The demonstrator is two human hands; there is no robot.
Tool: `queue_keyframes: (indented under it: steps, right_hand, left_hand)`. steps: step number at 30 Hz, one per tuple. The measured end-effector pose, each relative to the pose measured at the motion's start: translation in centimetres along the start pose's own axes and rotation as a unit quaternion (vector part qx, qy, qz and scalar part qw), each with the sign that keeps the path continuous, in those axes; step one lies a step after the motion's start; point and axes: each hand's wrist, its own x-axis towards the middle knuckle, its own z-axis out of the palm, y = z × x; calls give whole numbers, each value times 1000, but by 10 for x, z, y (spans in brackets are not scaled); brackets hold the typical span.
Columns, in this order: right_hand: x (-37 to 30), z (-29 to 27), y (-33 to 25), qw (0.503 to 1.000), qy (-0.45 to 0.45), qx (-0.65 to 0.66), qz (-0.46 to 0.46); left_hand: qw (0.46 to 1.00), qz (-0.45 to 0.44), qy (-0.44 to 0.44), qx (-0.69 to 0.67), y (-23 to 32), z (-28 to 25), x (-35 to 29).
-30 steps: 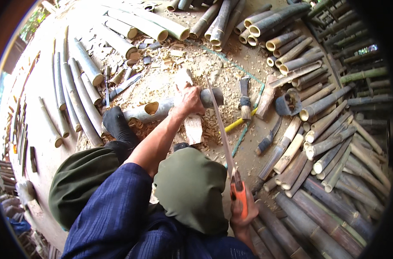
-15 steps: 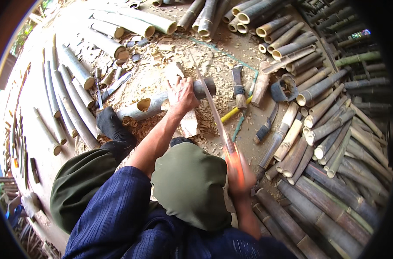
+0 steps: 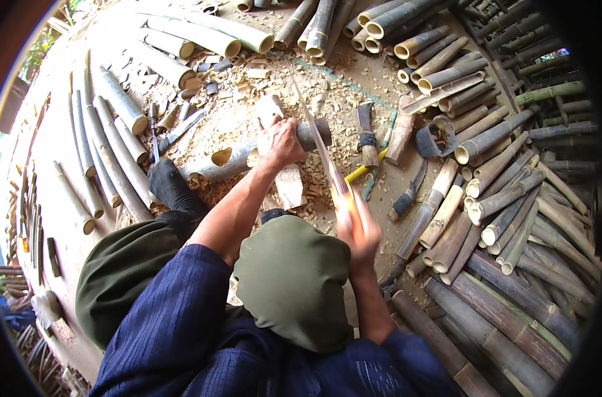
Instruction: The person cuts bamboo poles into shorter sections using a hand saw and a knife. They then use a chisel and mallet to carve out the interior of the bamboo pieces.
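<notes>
A thick grey bamboo tube (image 3: 233,168) with holes cut in its side lies crosswise over a pale wooden block (image 3: 289,188). My left hand (image 3: 279,141) presses down on the tube, fingers wrapped over it near its right end. In my right hand (image 3: 358,231) is a handsaw (image 3: 319,143) with an orange-yellow handle, gripped firmly. Its long blade slants up and away across the tube, just right of my left hand. Whether the teeth are inside a cut cannot be seen. My dark-socked foot (image 3: 170,186) rests against the tube's left end.
Wood chips cover the ground around the block. A hatchet-like tool (image 3: 366,132), a sheathed-looking knife (image 3: 407,193) and a chisel-like tool (image 3: 154,135) lie nearby. Cut bamboo lengths (image 3: 506,198) are piled on the right; more bamboo poles (image 3: 110,159) lie on the left.
My right hand has moved up and away from me with the saw, its blade sliding forward across the tube. My left hand and the tube stay nearly in place.
</notes>
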Motion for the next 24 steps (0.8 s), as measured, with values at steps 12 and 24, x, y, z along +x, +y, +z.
queue_keyframes:
  steps: [12,24]
  right_hand:
    - [-47,-19,-7,997,-19,-63,-27]
    - [-77,-36,-8,999,-6,3,43]
  left_hand:
    - [999,-13,-23,35,8,-12,-4]
    - [999,2,-26,22,13,-12,2]
